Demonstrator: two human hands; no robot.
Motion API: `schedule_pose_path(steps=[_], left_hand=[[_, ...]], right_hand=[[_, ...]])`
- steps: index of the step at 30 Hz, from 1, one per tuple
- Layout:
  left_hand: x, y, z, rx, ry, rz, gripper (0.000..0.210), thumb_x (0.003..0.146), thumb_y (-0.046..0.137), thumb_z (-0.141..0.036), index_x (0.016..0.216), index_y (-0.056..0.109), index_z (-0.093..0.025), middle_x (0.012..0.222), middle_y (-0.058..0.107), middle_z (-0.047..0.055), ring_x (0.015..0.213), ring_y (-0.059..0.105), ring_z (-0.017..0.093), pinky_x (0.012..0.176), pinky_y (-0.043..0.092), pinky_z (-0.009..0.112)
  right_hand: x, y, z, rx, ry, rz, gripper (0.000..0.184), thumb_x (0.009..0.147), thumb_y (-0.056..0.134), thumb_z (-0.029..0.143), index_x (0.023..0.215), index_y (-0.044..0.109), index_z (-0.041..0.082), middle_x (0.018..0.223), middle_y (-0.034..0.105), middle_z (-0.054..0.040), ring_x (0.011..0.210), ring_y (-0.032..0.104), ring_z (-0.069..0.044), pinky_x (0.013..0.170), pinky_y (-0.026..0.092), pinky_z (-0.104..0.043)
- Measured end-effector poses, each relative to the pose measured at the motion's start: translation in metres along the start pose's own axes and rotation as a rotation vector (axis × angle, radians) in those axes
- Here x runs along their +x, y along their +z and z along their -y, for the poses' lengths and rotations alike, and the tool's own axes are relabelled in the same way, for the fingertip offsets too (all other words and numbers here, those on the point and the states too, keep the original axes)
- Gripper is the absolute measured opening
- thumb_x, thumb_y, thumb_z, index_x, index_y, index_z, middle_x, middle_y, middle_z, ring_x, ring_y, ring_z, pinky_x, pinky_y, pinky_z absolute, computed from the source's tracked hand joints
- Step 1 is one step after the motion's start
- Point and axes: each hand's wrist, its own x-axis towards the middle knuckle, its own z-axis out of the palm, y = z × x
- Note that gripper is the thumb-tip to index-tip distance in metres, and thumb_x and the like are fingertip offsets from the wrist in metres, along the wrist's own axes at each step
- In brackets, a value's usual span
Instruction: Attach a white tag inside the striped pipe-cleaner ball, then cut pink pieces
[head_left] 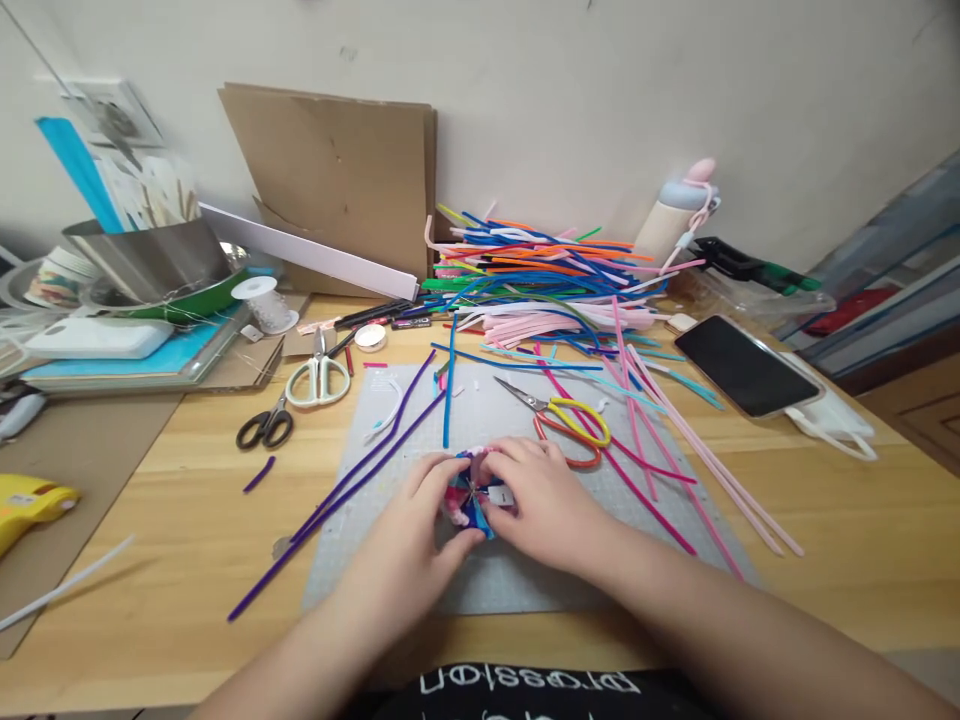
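Between my two hands is a small round craft piece of blue, pink and white pipe cleaners, low over the grey cutting mat. My left hand curls round its left side, fingers on top and thumb at the near edge. From the right, my right hand grips the other side, with a small white tag-like bit beside its fingers. Parts of the piece are hidden by my fingers. Just beyond lie scissors with yellow and orange handles. Purple pipe cleaners lie left of my left hand.
A heap of coloured pipe cleaners lies at the back. Pink pipe cleaners and a phone are at right. White-handled scissors, black-handled scissors, a thread spool and a yellow glue gun are at left.
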Motion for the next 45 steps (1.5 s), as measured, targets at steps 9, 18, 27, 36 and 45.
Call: schedule_pose_path(steps=[9,18,27,36,45], left_hand=[[-0.002,0.007,0.0,-0.081,-0.059,-0.023,0.053,0.078,0.06,-0.018,0.125,0.038,-0.028,0.131,0.04,0.009,0.117,0.047,0.026,0.099,0.042,0.047],[0.0,0.009,0.001,-0.157,-0.072,-0.035,0.053,0.077,0.061,-0.018,0.124,0.04,-0.029,0.129,0.042,0.008,0.115,0.048,0.025,0.095,0.045,0.046],[-0.001,0.005,0.001,-0.135,-0.086,-0.035,0.054,0.077,0.061,-0.02,0.126,0.039,-0.027,0.129,0.043,0.008,0.116,0.047,0.024,0.097,0.044,0.045],[-0.024,-0.039,0.028,0.046,-0.192,-0.274,0.036,0.083,0.053,-0.036,0.116,0.05,-0.023,0.124,0.05,0.01,0.111,0.052,0.024,0.083,0.05,0.036],[-0.089,-0.184,0.133,0.819,-1.107,-0.636,0.069,0.073,0.049,-0.055,0.118,0.049,-0.003,0.127,0.043,0.027,0.118,0.038,0.048,0.09,0.036,0.057]], right_hand=[[0.002,-0.001,0.005,-0.072,0.008,0.034,0.011,0.079,0.058,0.02,0.09,0.059,0.02,0.096,0.06,-0.0058,0.094,0.054,-0.024,0.082,0.035,-0.039],[0.004,0.0,0.002,0.019,-0.008,-0.013,0.012,0.076,0.054,0.014,0.085,0.058,0.021,0.097,0.059,-0.0044,0.094,0.054,-0.022,0.086,0.037,-0.039],[0.013,-0.003,-0.016,0.659,0.043,-0.016,0.011,0.074,0.054,0.01,0.074,0.056,0.02,0.093,0.062,-0.001,0.092,0.058,-0.016,0.086,0.043,-0.033],[0.015,0.003,-0.02,0.76,0.114,0.024,0.006,0.079,0.054,0.019,0.073,0.057,0.02,0.098,0.062,-0.0039,0.094,0.059,-0.019,0.087,0.044,-0.036],[0.0,0.004,-0.003,0.188,-0.033,-0.009,0.02,0.073,0.062,0.02,0.093,0.057,0.023,0.107,0.057,-0.0055,0.099,0.053,-0.024,0.088,0.041,-0.041]])
